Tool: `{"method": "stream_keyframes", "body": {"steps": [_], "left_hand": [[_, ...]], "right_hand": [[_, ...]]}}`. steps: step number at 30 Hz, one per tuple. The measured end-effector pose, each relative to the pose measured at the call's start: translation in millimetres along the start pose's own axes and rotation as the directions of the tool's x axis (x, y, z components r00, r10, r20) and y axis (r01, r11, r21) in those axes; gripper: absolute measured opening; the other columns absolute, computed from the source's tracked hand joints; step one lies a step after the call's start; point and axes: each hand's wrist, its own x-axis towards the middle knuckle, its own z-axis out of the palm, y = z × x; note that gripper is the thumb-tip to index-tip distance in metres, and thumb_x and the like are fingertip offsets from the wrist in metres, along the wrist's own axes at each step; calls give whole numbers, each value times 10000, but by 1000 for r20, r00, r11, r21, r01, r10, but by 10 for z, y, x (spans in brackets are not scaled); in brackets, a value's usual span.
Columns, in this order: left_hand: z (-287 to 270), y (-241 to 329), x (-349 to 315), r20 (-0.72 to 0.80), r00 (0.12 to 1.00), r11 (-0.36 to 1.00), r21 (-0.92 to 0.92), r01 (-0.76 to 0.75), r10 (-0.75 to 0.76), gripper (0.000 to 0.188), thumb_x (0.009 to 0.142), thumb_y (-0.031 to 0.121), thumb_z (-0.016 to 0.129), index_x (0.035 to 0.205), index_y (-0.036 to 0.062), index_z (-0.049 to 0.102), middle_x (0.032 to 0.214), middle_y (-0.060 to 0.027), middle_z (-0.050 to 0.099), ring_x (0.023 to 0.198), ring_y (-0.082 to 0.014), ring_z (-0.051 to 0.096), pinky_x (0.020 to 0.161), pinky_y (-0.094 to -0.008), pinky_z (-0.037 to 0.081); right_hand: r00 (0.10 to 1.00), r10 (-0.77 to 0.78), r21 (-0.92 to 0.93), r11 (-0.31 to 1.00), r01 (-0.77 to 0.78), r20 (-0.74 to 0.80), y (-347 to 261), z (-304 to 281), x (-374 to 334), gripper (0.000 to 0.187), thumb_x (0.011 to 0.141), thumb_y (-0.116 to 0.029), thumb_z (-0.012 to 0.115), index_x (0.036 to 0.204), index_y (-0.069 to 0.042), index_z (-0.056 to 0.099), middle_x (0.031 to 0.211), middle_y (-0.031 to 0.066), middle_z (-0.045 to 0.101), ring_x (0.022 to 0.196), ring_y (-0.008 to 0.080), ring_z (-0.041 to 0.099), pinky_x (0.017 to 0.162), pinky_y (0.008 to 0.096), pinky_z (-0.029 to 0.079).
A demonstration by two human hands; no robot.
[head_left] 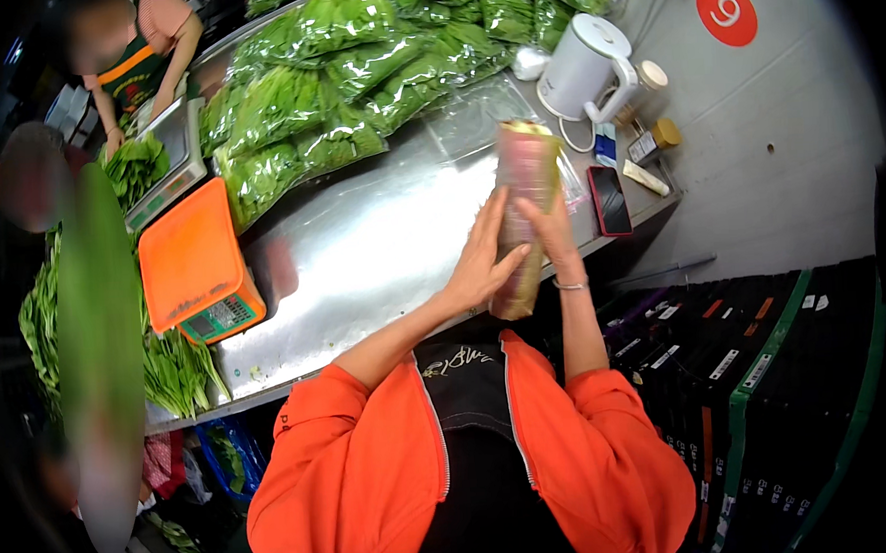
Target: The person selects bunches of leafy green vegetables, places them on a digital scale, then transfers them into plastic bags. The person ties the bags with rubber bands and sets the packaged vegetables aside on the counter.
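A thick, long pinkish and green cylinder (526,172) stands out over the near edge of the metal table. It is blurred, shows faint bands along its length, and has a pale yellowish upper end; its kind I cannot make out. My left hand (482,259) presses against its left side, thumb reaching across the front. Along the right side lies my right hand (555,236), fingers partly hidden behind it. Between them both hands grip the cylinder. Just beyond it, a clear plastic bag (480,114) lies flat on the table.
Bagged leafy greens (352,66) are heaped at the back of the metal table (361,241). An orange scale (197,259) stands left, near loose greens (178,375). A white kettle (582,69), jars and a phone (609,201) sit right. Dark crates (760,390) are stacked lower right. Another person works far left.
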Motion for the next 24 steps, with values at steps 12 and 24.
{"method": "stream_keyframes", "body": {"steps": [12, 24], "left_hand": [[1014, -1193, 915, 224, 969, 724, 686, -80, -106, 250, 680, 13, 594, 909, -45, 512, 931, -205, 503, 899, -344, 522, 745, -426, 487], [735, -1555, 1063, 177, 984, 938, 343, -49, -13, 147, 804, 109, 537, 835, 10, 641, 805, -191, 592, 795, -362, 576, 717, -441, 453]], "right_hand": [[850, 44, -47, 996, -81, -525, 324, -1100, -1069, 798, 768, -186, 679, 1413, -25, 238, 1286, 110, 432, 1138, 214, 459, 987, 324, 365], [989, -19, -800, 590, -108, -148, -92, -733, -630, 961, 602, -293, 745, 1435, -217, 272, 1298, 123, 447, 1138, 340, 509, 922, 399, 458]]}}
